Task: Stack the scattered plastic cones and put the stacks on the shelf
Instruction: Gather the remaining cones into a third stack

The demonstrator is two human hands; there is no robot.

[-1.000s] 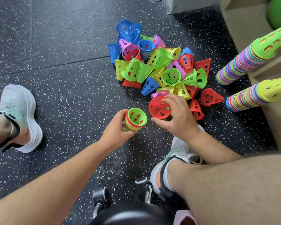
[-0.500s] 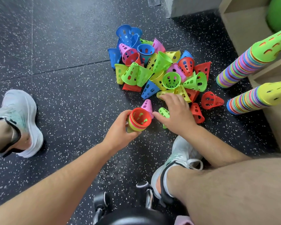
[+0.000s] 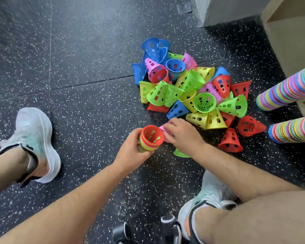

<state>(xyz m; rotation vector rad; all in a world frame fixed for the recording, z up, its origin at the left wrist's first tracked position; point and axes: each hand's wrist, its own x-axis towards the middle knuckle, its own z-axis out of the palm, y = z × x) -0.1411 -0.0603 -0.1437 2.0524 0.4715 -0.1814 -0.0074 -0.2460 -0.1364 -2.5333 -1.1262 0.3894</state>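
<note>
So our left hand (image 3: 130, 152) grips the short stack of nested plastic cones (image 3: 151, 138), freshly topped in red, low over the floor (image 3: 77, 120). Our right hand (image 3: 183, 136) pinches a pink perforated plastic cone (image 3: 163, 128) right beside it, probably next on.

The person wears a matching pair of white running shoes with thick, rounded foam soles. The left shoe (image 3: 33, 138), at nine o'clock in the view, has a pale mint-green wash over its side panel, a small black mark near the heel and a black band lining the ankle opening. The right shoe (image 3: 211, 196), at five o'clock, shows the same mint tint, white laces and the same black collar. Above both shoes the ankles are bare. The right thigh (image 3: 271, 217), at four o'clock, is bare and finely haired, as is the right forearm (image 3: 245, 173). The left hand (image 3: 130, 152) and right hand (image 3: 183, 136) are bare.
</note>
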